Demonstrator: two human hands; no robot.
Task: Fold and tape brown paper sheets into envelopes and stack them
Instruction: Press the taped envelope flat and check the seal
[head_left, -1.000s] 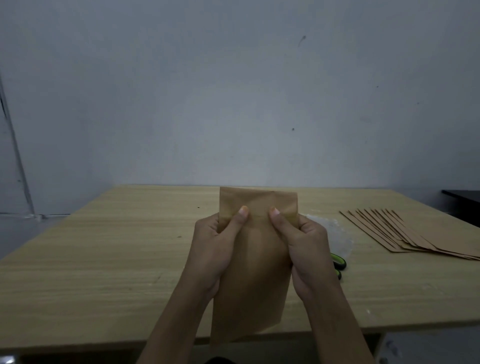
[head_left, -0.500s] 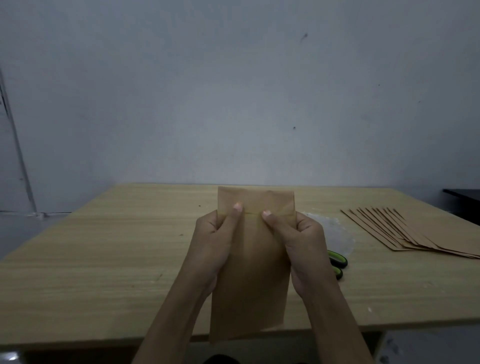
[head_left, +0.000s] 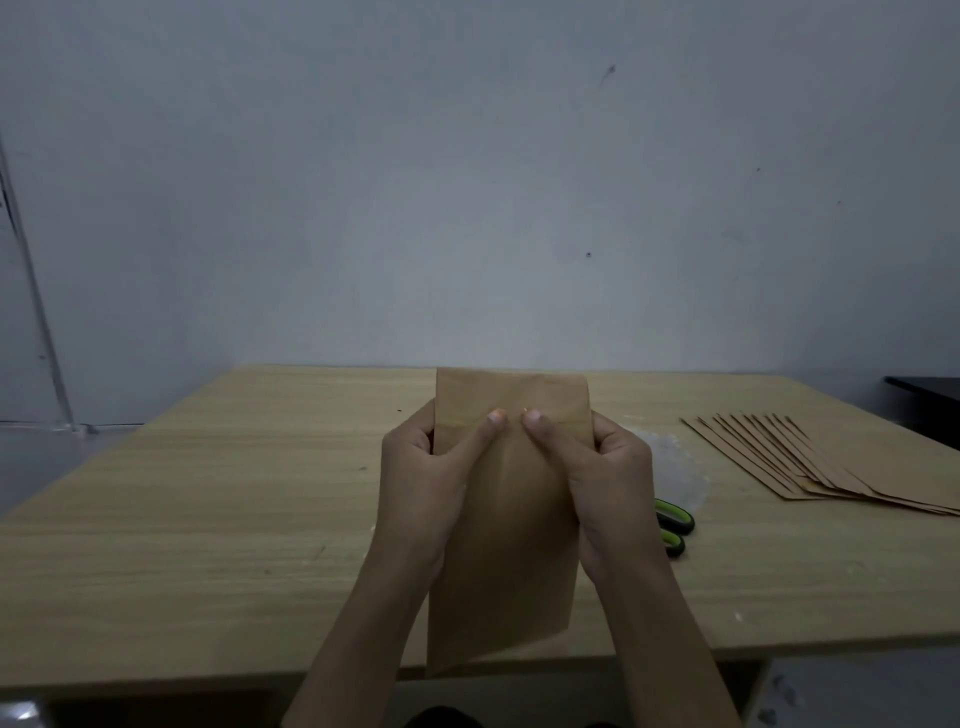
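A folded brown paper envelope (head_left: 511, 545) is held upright above the near half of the wooden table (head_left: 208, 519). My left hand (head_left: 421, 483) grips its left edge and my right hand (head_left: 610, 478) grips its right edge. Both thumbs press on the front just below the folded top flap, their tips almost touching at the middle. The fingers of both hands are hidden behind the paper. A fanned stack of brown envelopes (head_left: 810, 462) lies on the table at the right.
Scissors with green and black handles (head_left: 675, 527) lie just right of my right wrist, partly hidden. A patch of clear plastic or tape (head_left: 675, 462) sits behind them. A dark surface (head_left: 924, 395) shows at the far right edge. A grey wall stands behind the table.
Both thumbs have slid inward along the flap's fold line, from apart to nearly touching at the middle. The envelope stays in the same place.
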